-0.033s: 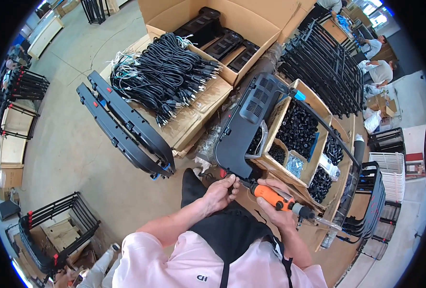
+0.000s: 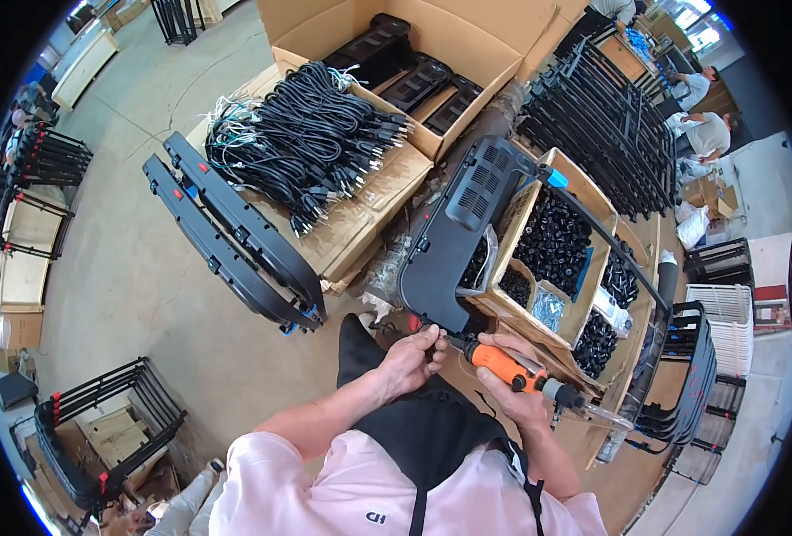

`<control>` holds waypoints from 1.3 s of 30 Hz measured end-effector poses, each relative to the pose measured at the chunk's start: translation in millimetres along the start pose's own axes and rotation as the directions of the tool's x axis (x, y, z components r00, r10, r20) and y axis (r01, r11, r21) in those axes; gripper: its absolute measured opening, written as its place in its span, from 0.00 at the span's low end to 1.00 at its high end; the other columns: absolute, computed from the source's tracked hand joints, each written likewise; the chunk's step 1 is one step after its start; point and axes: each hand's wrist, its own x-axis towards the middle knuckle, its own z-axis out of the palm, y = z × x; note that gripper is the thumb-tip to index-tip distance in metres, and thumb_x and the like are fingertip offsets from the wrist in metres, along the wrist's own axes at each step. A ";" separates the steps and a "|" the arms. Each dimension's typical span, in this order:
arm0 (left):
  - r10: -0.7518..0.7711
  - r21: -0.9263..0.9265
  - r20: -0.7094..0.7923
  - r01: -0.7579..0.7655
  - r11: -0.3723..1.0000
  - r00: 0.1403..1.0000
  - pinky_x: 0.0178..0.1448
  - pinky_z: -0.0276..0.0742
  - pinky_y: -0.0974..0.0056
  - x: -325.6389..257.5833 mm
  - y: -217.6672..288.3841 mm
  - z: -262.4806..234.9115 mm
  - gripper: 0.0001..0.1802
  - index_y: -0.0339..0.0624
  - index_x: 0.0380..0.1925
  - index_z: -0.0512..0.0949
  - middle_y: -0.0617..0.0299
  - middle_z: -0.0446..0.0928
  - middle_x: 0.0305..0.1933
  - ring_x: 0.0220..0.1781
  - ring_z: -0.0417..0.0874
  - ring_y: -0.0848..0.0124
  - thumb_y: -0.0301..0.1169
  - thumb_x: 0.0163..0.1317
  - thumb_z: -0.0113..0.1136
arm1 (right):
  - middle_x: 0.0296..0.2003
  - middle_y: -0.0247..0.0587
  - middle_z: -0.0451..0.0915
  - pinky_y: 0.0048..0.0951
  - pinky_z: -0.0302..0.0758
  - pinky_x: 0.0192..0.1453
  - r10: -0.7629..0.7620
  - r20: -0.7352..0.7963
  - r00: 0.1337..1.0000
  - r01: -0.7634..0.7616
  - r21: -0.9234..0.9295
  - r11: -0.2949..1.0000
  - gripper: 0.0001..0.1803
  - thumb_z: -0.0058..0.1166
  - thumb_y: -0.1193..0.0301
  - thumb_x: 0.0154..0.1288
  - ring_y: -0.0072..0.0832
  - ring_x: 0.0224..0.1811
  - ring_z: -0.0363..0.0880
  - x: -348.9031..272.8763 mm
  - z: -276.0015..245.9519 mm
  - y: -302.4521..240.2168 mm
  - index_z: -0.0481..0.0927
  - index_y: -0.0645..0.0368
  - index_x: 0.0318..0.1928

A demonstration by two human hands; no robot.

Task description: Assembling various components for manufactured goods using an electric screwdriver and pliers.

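My right hand (image 2: 519, 400) is wrapped round an orange power screwdriver (image 2: 498, 363), with a clear hose trailing from its back end. Its tip points left, at the near end of a black plastic-covered frame (image 2: 439, 259) with a vented housing. My left hand (image 2: 406, 363) is closed in a pinch right by that tip, touching the frame's near end. Something small and dark shows at its fingers, too hidden to name. Beside the frame stands a divided wooden box (image 2: 552, 332) holding black knobs (image 2: 552, 234) and silver screws (image 2: 548, 308).
Bundled black cables (image 2: 302, 134) lie on cardboard at the back, beside an open carton (image 2: 481, 54) of black plastic parts. Two curved black frames (image 2: 226, 228) stand to the left. Stacked black frames (image 2: 597, 129) rise at the far right, near other people (image 2: 704, 134).
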 end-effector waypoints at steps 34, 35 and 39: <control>0.089 0.083 -0.131 -0.079 0.993 0.987 0.37 0.78 0.67 -4.0 22.6 -19.1 0.17 0.44 0.47 0.81 0.64 0.85 0.40 0.34 0.83 0.73 0.41 0.85 0.46 | 0.58 0.49 0.86 0.34 0.81 0.65 -0.012 0.160 0.987 0.052 -0.251 0.967 0.20 0.69 0.78 0.62 0.33 0.59 0.86 61.6 56.5 -3.0 0.81 0.61 0.54; 0.086 0.092 -0.147 -0.073 0.993 0.985 0.38 0.79 0.67 -6.1 23.9 -19.2 0.16 0.44 0.48 0.81 0.64 0.86 0.41 0.35 0.84 0.73 0.40 0.85 0.47 | 0.58 0.49 0.86 0.34 0.81 0.65 -0.020 0.176 0.984 0.063 -0.242 0.968 0.20 0.69 0.78 0.62 0.33 0.59 0.86 61.9 56.7 -2.8 0.81 0.61 0.54; 0.076 0.182 -0.108 -0.056 0.982 0.991 0.48 0.76 0.65 -14.2 33.3 -20.7 0.15 0.43 0.52 0.79 0.64 0.84 0.46 0.43 0.83 0.72 0.38 0.86 0.45 | 0.57 0.48 0.86 0.33 0.81 0.64 -0.013 0.184 0.983 0.059 -0.245 0.968 0.20 0.70 0.78 0.62 0.32 0.57 0.86 65.0 58.3 -1.9 0.81 0.61 0.54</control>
